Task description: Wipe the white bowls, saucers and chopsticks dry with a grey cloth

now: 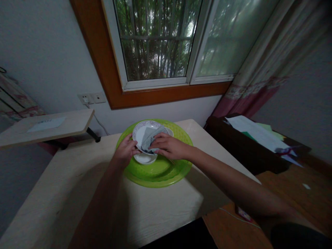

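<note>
Here, the left hand point(125, 150) grips a white plate point(140, 134) over a green tray point(159, 182); the right hand point(168, 146), clutching gray cloth point(153, 136), appears mid-wipe, calling for steady support.

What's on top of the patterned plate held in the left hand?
A gray cloth, with the right hand on it, covers part of the patterned plate. Some of the plate's white surface shows; whatever lies beneath the cloth is hidden.
</note>
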Demonstrator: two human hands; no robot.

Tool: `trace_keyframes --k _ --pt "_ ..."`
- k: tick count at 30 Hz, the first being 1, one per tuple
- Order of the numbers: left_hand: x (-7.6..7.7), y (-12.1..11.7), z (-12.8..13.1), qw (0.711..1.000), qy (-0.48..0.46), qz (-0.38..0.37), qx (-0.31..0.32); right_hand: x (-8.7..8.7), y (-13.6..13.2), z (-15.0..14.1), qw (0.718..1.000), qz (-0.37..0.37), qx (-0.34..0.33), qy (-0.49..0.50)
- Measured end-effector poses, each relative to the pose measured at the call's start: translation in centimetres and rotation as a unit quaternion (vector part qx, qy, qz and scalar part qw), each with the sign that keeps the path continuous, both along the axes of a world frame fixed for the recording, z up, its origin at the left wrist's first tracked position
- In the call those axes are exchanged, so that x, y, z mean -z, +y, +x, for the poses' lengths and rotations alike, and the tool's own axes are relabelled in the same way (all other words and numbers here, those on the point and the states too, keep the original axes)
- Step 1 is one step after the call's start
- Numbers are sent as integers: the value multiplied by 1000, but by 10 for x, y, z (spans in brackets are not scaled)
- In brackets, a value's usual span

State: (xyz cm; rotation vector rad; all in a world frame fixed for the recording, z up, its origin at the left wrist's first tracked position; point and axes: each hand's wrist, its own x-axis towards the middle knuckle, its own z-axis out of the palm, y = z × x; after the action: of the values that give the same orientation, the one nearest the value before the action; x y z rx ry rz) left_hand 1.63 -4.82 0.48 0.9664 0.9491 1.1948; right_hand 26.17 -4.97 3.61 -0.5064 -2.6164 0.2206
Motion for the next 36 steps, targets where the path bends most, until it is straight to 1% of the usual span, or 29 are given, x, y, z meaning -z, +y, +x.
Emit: trace_keyframes --k 3,6,8,12,15,17,19,24,27,29,32,34,36 --pt "-1 -1 2 1000 14 -2 6 6 5 -14 999 36 12 -25" --pt "-4 -4 3 1000 24 0 19 11 14 -28 992 91 68 -55" --pt "-6 -5 4 999 36 2 20 11 20 -32 983 117 120 -69" --pt "-8 -6 4 999 51 4 -7 7 28 -24 957 144 232 -98" --pt "-9 -5 5 998 45 7 -39 3 27 -10 940 139 279 -135" --pt "-10 -5 5 998 35 13 -58 1 22 -3 940 124 278 -156" --pt "-10 -5 5 997 23 19 -70 -2 16 2 948 103 255 -161" --pt "-8 -5 4 996 24 24 -79 -13 3 10 976 29 181 -117" --pt "-6 -3 1 993 36 34 -105 -20 -2 20 983 -29 154 -100" --pt "-5 -2 -1 991 39 40 -124 -23 -5 30 978 -67 166 -112" --pt "-6 -1 -5 987 30 53 -146 -28 -7 43 962 -130 186 -154" --pt "-9 -1 -7 986 19 57 -156 -29 -9 49 951 -174 182 -177" --pt "-11 -2 -7 985 10 54 -163 -29 -8 53 945 -216 160 -187"
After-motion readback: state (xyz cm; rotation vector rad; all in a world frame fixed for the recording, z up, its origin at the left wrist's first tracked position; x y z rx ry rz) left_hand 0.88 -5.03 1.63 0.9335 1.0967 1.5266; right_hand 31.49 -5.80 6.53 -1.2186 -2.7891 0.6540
